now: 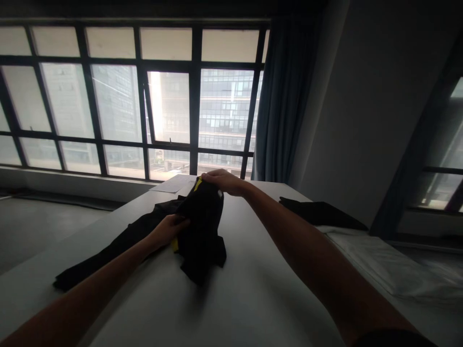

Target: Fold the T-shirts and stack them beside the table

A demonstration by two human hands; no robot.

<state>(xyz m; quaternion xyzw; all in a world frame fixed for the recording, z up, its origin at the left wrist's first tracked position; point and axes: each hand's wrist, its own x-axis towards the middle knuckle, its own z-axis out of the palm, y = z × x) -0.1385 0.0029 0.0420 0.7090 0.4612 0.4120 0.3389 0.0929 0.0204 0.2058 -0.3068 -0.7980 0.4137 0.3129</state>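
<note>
A black garment [202, 217] with yellow trim hangs bunched above the white table [246, 303], partly raised off it. My right hand [224, 181] pinches its top edge beside a yellow strip. Lower and to the left, my left hand [169, 230] is closed on the cloth, with some fingers hidden in the fold. Dark cloth also stretches across the table toward the lower left; whether it is all one piece with the raised part cannot be made out.
White paper [175, 183] lies at the table's far end. On the right are a folded black cloth [323, 213] and a pale, wrinkled sheet or bag [390, 262]. Windows and a blue curtain [284, 96] stand beyond the table.
</note>
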